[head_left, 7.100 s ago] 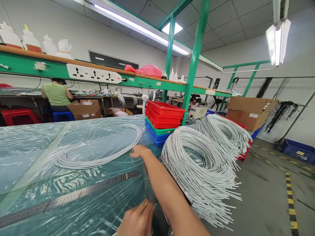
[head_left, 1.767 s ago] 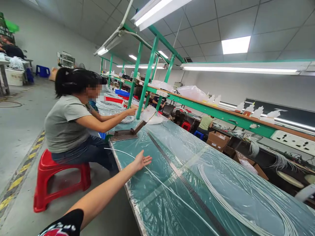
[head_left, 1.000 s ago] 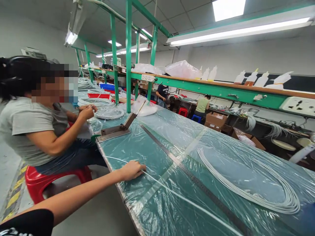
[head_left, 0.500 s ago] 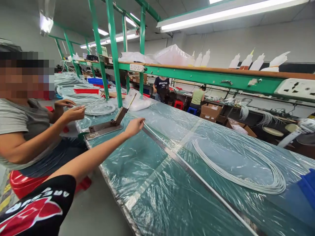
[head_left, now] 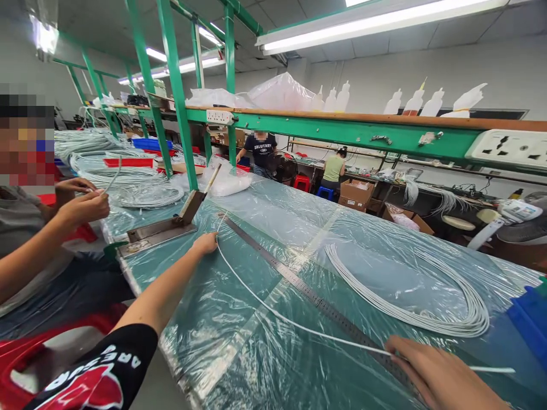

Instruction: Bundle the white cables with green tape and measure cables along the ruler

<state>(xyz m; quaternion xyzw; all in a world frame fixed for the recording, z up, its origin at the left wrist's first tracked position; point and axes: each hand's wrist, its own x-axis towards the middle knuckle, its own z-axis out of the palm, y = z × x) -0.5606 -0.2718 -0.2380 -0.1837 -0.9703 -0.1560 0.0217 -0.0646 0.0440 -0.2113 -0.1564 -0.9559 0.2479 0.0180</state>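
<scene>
A white cable [head_left: 273, 312] runs in a slack curve over the plastic-covered table between my two hands. At the far left end, my left hand [head_left: 205, 243] is closed on it with the fingers pinched, and a short end sticks up past the grip. My right hand [head_left: 440, 373], at the lower right, has the cable between thumb and fingers, and its other end pokes out beyond the hand. A long steel ruler [head_left: 280, 266] lies flat on the table, just behind the cable and passing under it near my right hand.
Right of the ruler lies a looped bundle of white cables [head_left: 464, 327], with a blue bin [head_left: 530, 322] at the edge. A metal lever cutter [head_left: 188, 213] stands at the left. Beside it, a co-worker's hands [head_left: 85, 208] hold a cable. A green shelf beam [head_left: 320, 130] crosses behind.
My left hand has moved left and toward me, carrying the cable end off the ruler. The cable has gone from straight to curved. My right hand has come into view.
</scene>
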